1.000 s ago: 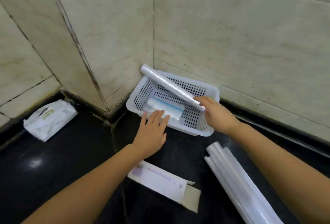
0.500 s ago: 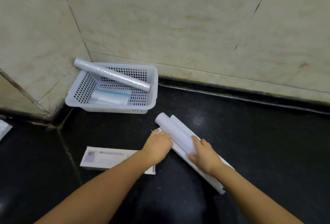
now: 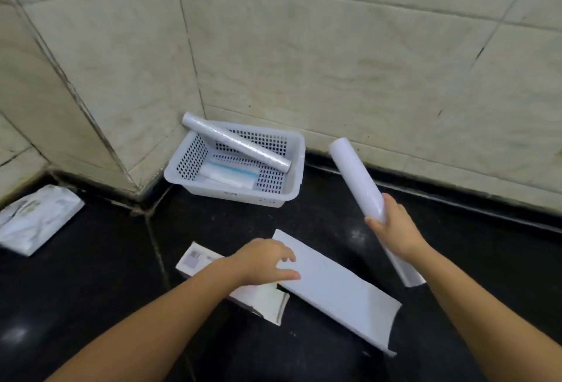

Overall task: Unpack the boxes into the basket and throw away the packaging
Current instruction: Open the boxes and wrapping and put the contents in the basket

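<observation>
A white perforated basket [image 3: 296, 168] sits in the wall corner on the dark floor. One clear-wrapped roll [image 3: 235, 141] lies slanted across it, its upper end over the back left rim, above a flat blue-and-white packet [image 3: 231, 172]. My right hand [image 3: 392, 225] grips the lower part of a white roll [image 3: 355, 176], held up and tilted to the right of the basket. My left hand [image 3: 267, 261] hovers with fingers spread at the near end of a long open white box [image 3: 340, 293]. A second flat box [image 3: 197, 258] lies partly under my left arm.
A white soft pack [image 3: 35, 220] lies on the floor at far left. Tiled walls close off the back and left. A narrow white piece [image 3: 404, 270] lies on the floor below my right hand. Dark floor stretches to the right.
My right hand has lifted the white roll out of the long box and raised it toward the basket. My left hand has opened over the box. The view has shifted right.
</observation>
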Demonstrator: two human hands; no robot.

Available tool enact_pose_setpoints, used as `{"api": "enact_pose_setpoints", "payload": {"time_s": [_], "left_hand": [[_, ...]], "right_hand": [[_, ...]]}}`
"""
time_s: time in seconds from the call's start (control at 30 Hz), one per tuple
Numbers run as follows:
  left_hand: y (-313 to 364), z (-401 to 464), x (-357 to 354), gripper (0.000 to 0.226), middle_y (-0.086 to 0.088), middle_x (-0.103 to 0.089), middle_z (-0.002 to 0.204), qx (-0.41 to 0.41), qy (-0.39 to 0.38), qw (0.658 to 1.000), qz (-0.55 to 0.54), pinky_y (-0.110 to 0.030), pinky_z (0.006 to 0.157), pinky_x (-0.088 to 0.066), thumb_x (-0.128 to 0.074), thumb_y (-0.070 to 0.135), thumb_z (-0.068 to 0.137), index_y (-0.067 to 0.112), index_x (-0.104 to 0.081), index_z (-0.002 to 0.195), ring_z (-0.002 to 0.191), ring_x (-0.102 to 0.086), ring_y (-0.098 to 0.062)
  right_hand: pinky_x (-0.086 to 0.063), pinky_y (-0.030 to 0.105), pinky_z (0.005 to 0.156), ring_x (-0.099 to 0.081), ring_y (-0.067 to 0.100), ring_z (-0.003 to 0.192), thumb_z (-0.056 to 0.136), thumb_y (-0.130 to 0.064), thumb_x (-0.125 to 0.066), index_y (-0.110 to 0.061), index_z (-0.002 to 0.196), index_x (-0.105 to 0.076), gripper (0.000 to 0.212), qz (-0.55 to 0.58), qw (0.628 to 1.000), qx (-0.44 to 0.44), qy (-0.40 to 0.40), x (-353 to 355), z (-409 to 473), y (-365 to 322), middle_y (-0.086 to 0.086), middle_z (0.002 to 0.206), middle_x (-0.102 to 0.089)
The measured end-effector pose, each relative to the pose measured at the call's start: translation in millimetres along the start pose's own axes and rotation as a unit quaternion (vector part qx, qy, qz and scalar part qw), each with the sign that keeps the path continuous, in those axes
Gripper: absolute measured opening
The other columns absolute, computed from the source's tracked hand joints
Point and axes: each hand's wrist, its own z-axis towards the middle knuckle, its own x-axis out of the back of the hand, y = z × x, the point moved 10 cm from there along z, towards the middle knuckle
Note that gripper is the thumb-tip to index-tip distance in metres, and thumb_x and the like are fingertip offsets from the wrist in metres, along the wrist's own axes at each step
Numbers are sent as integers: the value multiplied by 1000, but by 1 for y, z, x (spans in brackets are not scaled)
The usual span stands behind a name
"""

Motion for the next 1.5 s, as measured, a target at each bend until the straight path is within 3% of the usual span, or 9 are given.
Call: {"api": "enact_pose_setpoints", "payload": {"time_s": [0.17, 0.33, 0.6, 0.73, 0.93, 1.1, 1.27, 1.4, 1.5], "left_hand": [[-73, -13, 121, 37, -2, -61, 117, 54, 281, 958, 2, -35, 93, -43, -47, 40, 92, 19, -56, 122, 110, -53, -19], [-156, 0, 114, 47, -8, -59, 123, 163, 205, 958, 116, -43, 105, -28, -38, 47, 94, 15, -52, 126, 117, -50, -27], [-162, -5, 104, 57, -7, -60, 104, 100, 305, 939, 122, -43, 111, -22, -22, 51, 90, 12, -59, 110, 104, -53, -26], [-161, -6, 105, 54, -5, -59, 103, 85, 325, 935, 114, -42, 114, -15, -24, 50, 90, 13, -59, 110, 104, -53, -25], [-172, -2, 107, 41, -2, -59, 96, 55, 356, 926, 111, -43, 113, -19, -36, 46, 90, 15, -60, 103, 97, -56, -22], [-175, 1, 108, 41, -1, -57, 98, 57, 340, 933, 103, -44, 114, -15, -36, 47, 90, 16, -58, 105, 99, -54, -22], [-178, 6, 107, 46, -2, -53, 115, 83, 248, 961, 91, -43, 116, -3, -33, 50, 94, 16, -49, 121, 115, -44, -21], [-157, 10, 123, 48, -5, -51, 128, 94, 222, 967, 78, -43, 112, -17, -33, 49, 95, 18, -46, 129, 122, -40, -23], [-99, 26, 138, 42, -4, -53, 127, 29, 255, 964, 62, -39, 108, -24, -37, 45, 95, 20, -47, 127, 120, -43, -23]], "right_hand": [[-46, 44, 87, -51, 30, 108, 86, -26, -59, -19, 136, -35, 56, 3, 988, 152, 15, 20, 29, -112, 13, 126, -53], [-47, 49, 94, -52, 29, 113, 85, -23, -60, -24, 141, -30, 64, -3, 971, 240, -1, -2, 64, -226, 12, 131, -51], [-45, 50, 93, -50, 35, 111, 88, -27, -57, -22, 143, -24, 64, -83, 957, 275, -39, -110, 129, -316, 18, 129, -49], [-44, 42, 82, -52, 33, 100, 86, -19, -58, -17, 137, -35, 56, -66, 963, 259, -24, -154, 144, -311, 17, 119, -55], [-34, 46, 104, -38, 33, 124, 83, -23, -62, -18, 136, -38, 59, -102, 969, 221, 31, -173, 157, -279, 13, 137, -40], [-27, 52, 108, -31, 31, 133, 84, -34, -60, -25, 138, -31, 63, -147, 971, 189, -5, -167, 163, -277, 12, 145, -32], [-26, 51, 110, -26, 32, 138, 90, -43, -52, -21, 147, -17, 71, -126, 974, 186, -23, -122, 143, -260, 13, 150, -28], [-32, 52, 108, -31, 32, 135, 91, -39, -52, -20, 147, -18, 68, -99, 981, 163, 17, -56, 112, -221, 13, 148, -32], [-33, 51, 108, -31, 31, 135, 92, -37, -52, -19, 146, -22, 64, -93, 987, 122, 52, -11, 81, -168, 13, 148, -34]]}}
